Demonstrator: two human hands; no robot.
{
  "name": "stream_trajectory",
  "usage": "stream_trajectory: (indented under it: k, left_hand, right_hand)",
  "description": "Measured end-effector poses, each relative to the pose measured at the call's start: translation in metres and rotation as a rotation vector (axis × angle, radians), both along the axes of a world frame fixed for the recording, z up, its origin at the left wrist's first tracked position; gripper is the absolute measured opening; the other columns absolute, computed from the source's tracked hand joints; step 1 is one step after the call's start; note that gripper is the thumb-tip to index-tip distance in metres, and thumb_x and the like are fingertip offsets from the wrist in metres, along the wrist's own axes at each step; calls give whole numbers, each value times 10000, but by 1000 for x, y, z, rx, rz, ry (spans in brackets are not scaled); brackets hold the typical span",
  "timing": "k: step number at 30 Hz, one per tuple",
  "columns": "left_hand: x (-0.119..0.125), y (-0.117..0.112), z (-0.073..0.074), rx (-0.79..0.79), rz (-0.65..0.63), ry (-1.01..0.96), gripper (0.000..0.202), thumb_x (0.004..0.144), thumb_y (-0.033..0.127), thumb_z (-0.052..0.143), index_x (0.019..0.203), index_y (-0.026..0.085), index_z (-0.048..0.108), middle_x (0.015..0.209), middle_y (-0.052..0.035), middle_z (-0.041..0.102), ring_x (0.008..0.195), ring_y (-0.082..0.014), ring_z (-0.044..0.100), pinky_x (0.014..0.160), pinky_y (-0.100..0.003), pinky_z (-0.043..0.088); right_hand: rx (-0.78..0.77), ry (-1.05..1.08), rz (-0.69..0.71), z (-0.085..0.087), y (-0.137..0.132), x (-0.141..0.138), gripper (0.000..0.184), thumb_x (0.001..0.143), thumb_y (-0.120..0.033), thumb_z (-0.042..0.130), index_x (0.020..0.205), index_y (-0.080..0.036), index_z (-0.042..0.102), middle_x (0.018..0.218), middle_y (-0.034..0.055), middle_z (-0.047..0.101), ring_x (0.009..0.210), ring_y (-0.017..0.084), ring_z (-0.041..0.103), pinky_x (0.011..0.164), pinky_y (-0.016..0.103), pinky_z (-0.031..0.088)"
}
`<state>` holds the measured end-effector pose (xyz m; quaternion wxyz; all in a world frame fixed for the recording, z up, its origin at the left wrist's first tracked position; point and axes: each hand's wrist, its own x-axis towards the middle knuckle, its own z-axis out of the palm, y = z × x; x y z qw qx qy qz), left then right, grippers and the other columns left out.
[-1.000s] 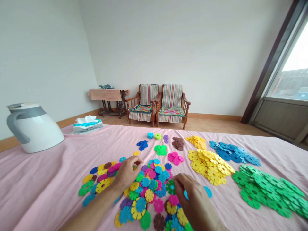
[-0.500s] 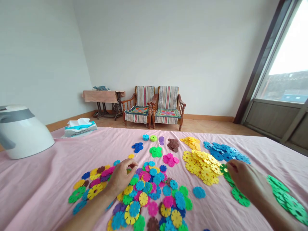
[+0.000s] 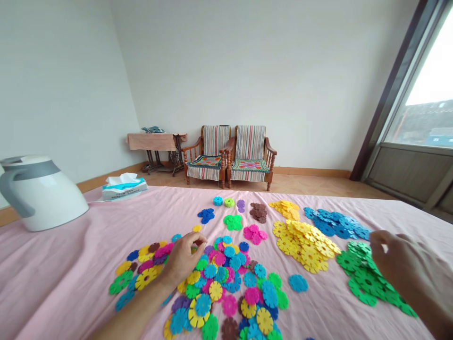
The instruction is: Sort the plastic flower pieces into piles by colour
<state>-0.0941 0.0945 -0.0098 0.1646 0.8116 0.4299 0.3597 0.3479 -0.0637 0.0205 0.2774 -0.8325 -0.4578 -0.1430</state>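
My left hand (image 3: 185,255) hovers over the left part of a mixed pile of flower-shaped plastic discs (image 3: 215,290). Its thumb and index finger curl into a pinch, and whatever is between the tips cannot be made out. At the right, my right hand (image 3: 401,264) hangs over the edge of the green disc pile (image 3: 368,278). Its fingers are bent inward and slightly blurred, with the tips partly hidden. Left of the green pile lies a heap of yellow discs (image 3: 304,245), and behind it a heap of blue discs (image 3: 334,223).
Smaller sorted groups lie farther back: pink discs (image 3: 255,233), brown discs (image 3: 258,212), bright green discs (image 3: 232,222) and dark blue discs (image 3: 206,216). A white kettle (image 3: 53,198) and a tissue box (image 3: 123,187) stand left on the pink cloth (image 3: 88,264).
My right hand has moved right, from beside the yellow heap to the far side of the green pile, uncovering more green discs. My left hand stays nearly in place; the view has shifted slightly.
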Motion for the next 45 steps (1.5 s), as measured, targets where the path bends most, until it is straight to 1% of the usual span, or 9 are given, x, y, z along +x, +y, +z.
stream_trajectory:
  k: [2, 6, 9, 13, 19, 27, 32, 38, 45]
  left_hand:
    - [1, -1, 2, -8, 10, 6, 148, 792, 195, 493, 731, 174, 627, 757, -19, 682, 726, -150, 629, 680, -242, 479]
    - [2, -3, 4, -6, 13, 5, 146, 788, 198, 497, 721, 175, 624, 753, -24, 681, 730, -151, 629, 679, -242, 482]
    - [2, -3, 3, -5, 11, -1, 145, 786, 198, 499, 716, 177, 624, 751, -25, 680, 729, -151, 626, 681, -242, 482]
    - [1, -2, 2, 4, 18, -9, 142, 781, 183, 499, 725, 178, 629, 762, -26, 680, 728, -149, 622, 685, -243, 475]
    - [-2, 0, 2, 70, 73, -19, 124, 778, 198, 513, 720, 183, 622, 734, -17, 679, 724, -153, 624, 694, -250, 466]
    - [-3, 0, 1, 76, 126, -12, 123, 784, 218, 515, 727, 183, 618, 736, -18, 683, 728, -158, 628, 712, -268, 473]
    - [-3, -1, 2, 68, 129, -6, 135, 785, 233, 516, 727, 181, 626, 731, -24, 683, 730, -164, 633, 704, -266, 478]
    - [-2, -1, 1, 89, 124, -10, 133, 785, 220, 514, 713, 182, 619, 718, -15, 678, 715, -155, 632, 698, -251, 472]
    - [-2, 0, 1, 82, 113, -17, 130, 784, 207, 516, 714, 179, 623, 721, -18, 674, 716, -158, 628, 699, -255, 469]
  right_hand:
    - [-70, -17, 129, 6, 12, -46, 255, 812, -338, 421, 797, -219, 647, 832, 129, 632, 773, 276, 585, 663, 378, 391]
    - [-113, 113, 611, 6, 28, -143, 258, 866, -279, 417, 812, -219, 662, 850, 58, 658, 803, 192, 603, 737, 302, 435]
    - [-155, 154, 874, 3, 29, -197, 208, 850, -200, 466, 822, -243, 668, 850, 25, 656, 820, 170, 589, 734, 278, 435]
    - [-256, 123, 945, 3, 28, -234, 158, 790, -146, 540, 819, -237, 666, 879, 23, 644, 881, 188, 561, 767, 291, 437]
    - [-326, 65, 889, -5, 40, -252, 148, 772, -244, 635, 915, -220, 664, 970, 59, 627, 937, 230, 553, 812, 340, 448]
    - [-355, -220, 890, -13, 45, -260, 127, 804, -150, 576, 874, -201, 668, 893, 75, 645, 859, 252, 580, 764, 389, 447]
    - [-433, -96, 853, -1, 41, -258, 193, 754, -175, 623, 942, -193, 662, 990, 98, 650, 943, 281, 590, 849, 440, 441]
    - [-402, 86, 842, -8, 44, -250, 319, 719, -167, 623, 1037, -164, 600, 1122, 144, 606, 1060, 304, 536, 901, 435, 408]
    - [-301, 320, 842, -11, 48, -242, 248, 610, -101, 614, 843, -180, 578, 899, 40, 591, 852, 188, 543, 731, 286, 411]
